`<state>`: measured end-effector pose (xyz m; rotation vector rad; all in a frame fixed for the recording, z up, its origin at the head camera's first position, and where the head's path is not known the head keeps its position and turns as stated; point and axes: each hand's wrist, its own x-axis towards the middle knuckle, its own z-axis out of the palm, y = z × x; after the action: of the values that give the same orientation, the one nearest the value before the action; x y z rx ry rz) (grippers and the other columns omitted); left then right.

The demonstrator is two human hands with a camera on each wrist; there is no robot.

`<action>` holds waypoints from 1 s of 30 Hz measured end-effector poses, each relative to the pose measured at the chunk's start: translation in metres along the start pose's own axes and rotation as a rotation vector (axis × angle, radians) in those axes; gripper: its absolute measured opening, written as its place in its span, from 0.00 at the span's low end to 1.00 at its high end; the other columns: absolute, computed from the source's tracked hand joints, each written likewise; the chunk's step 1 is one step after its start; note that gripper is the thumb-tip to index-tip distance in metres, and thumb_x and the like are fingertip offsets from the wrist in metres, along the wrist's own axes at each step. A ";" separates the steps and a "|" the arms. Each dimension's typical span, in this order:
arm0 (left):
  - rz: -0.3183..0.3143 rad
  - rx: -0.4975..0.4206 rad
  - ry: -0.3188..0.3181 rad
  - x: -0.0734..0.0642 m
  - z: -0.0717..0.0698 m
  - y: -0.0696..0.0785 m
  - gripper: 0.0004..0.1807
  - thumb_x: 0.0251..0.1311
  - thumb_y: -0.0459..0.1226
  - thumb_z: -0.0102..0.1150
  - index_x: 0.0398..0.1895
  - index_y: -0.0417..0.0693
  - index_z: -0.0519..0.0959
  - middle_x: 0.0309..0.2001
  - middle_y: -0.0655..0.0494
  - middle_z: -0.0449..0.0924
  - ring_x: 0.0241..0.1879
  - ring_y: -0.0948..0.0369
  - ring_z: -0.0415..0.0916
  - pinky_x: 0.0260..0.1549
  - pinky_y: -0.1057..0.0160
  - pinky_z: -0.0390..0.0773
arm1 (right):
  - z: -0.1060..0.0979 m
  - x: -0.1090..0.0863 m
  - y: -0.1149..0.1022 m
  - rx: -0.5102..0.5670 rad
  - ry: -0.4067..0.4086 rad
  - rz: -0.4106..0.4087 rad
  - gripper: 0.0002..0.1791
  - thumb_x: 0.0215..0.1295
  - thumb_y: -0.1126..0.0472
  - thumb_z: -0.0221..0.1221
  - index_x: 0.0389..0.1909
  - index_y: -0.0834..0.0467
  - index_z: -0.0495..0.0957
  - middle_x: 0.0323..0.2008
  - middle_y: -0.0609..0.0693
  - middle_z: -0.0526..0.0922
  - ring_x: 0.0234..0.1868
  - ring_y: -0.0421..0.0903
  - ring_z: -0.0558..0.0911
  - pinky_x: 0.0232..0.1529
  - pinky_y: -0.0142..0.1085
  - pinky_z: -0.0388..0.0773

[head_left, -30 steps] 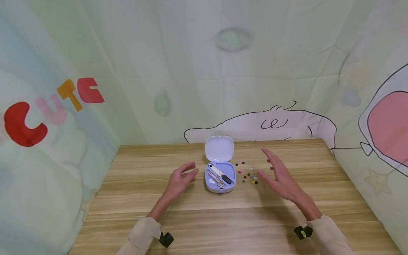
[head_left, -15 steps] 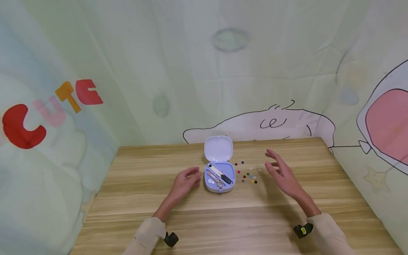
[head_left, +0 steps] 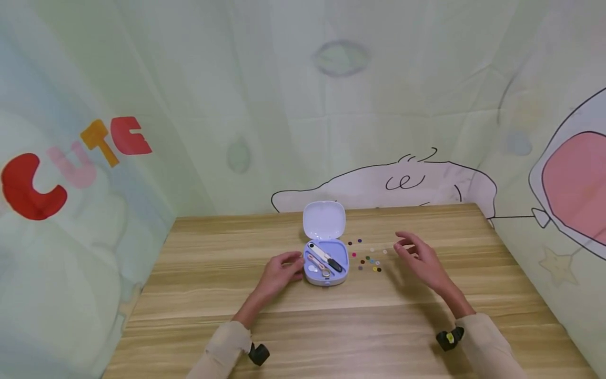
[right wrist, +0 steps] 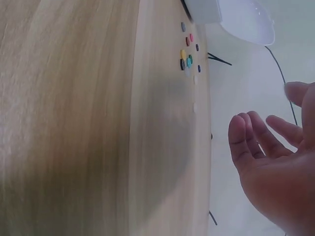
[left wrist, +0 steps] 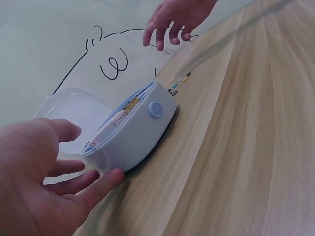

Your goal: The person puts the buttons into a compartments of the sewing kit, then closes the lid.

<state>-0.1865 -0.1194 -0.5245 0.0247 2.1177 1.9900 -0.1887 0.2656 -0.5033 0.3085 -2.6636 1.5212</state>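
Note:
A small light-blue and white sewing box [head_left: 325,281] stands on the wooden table with its white lid [head_left: 324,220] raised at the back. Inside lie a white tool with a black end [head_left: 335,265], a slim pink piece [head_left: 314,260] and a small round gold-rimmed item [head_left: 325,273]. My left hand [head_left: 280,275] is at the box's left side, its fingertips right against the wall in the left wrist view. Loose coloured buttons [head_left: 367,258] are scattered to the right of the box. Beyond them my right hand [head_left: 421,260] hovers over the table, fingers loosely bent, holding nothing.
The wooden table [head_left: 331,331] ends at a pale printed curtain [head_left: 213,131] behind and on both sides. The raised lid stands close to the table's back edge. A black wrist camera [head_left: 259,354] sits at the left sleeve, another at the right.
My left hand has moved right and reached the side of the box. The right hand has shifted slightly right, its fingers more bent. Box and buttons stay in place.

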 end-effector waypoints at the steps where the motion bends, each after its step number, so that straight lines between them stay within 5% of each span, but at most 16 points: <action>1: -0.003 -0.001 -0.003 0.000 0.000 0.000 0.24 0.74 0.33 0.60 0.67 0.27 0.72 0.59 0.33 0.76 0.54 0.46 0.82 0.50 0.56 0.88 | 0.000 0.001 0.002 -0.028 0.002 0.012 0.25 0.80 0.53 0.57 0.70 0.62 0.72 0.54 0.62 0.81 0.46 0.57 0.82 0.39 0.39 0.86; 11: -0.012 0.001 -0.014 0.001 0.002 -0.002 0.22 0.74 0.32 0.60 0.65 0.26 0.74 0.56 0.35 0.79 0.51 0.50 0.83 0.49 0.57 0.88 | 0.003 0.009 0.019 -0.163 -0.037 0.051 0.17 0.76 0.61 0.62 0.59 0.65 0.80 0.40 0.56 0.83 0.34 0.48 0.80 0.28 0.33 0.78; 30: -0.046 0.042 0.000 0.004 0.003 -0.002 0.21 0.73 0.31 0.61 0.65 0.29 0.75 0.56 0.37 0.80 0.52 0.51 0.83 0.48 0.58 0.88 | 0.016 0.028 0.028 -0.345 -0.065 0.008 0.12 0.71 0.62 0.66 0.49 0.65 0.84 0.33 0.50 0.84 0.32 0.45 0.78 0.30 0.35 0.77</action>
<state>-0.1891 -0.1160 -0.5275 -0.0170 2.1403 1.9196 -0.2207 0.2616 -0.5312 0.3293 -2.9114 1.0402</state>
